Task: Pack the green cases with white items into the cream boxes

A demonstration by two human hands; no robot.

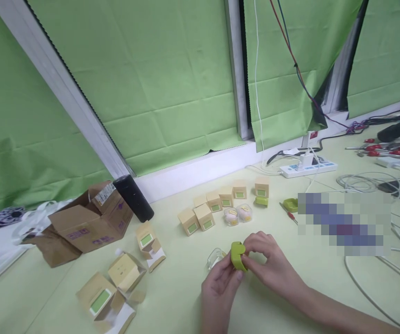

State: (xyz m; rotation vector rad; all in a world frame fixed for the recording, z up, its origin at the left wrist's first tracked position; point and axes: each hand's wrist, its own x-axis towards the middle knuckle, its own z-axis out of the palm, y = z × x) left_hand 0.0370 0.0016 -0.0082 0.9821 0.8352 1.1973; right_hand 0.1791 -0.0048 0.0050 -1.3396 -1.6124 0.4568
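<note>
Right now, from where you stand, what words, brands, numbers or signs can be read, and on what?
No text can be read.
Brown carton: purple print, too blurred to read.
White sticker on the carton: too small to read.
Small boxes: markings too small to read.
Green case: no text can be made out.
Power strip: markings too small.

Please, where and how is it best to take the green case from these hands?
Probably pinch the green case lightly by its upper end, coming from the far side. The left hand holds its lower left and the right hand its right edge, while the upper end looks free. Its small, rounded body should suit this.
</note>
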